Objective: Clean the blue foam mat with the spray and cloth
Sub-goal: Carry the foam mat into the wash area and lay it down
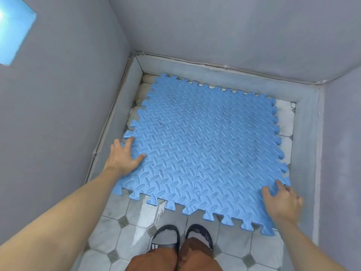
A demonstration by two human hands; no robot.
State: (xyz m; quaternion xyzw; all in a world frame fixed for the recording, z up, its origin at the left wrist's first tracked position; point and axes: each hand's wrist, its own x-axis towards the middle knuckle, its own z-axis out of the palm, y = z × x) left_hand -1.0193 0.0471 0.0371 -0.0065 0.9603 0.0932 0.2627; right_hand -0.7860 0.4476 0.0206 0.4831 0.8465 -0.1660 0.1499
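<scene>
Gripping blue foam mat (205,145) edges w/ both hands (125,157), on wet tile floor (125,231), grey-walled corner.

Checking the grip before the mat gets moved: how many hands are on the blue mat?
2. The left hand holds the blue foam mat at its left edge, by the wall. The right hand holds its near right corner. Fingertips under the edges are hidden.
</scene>
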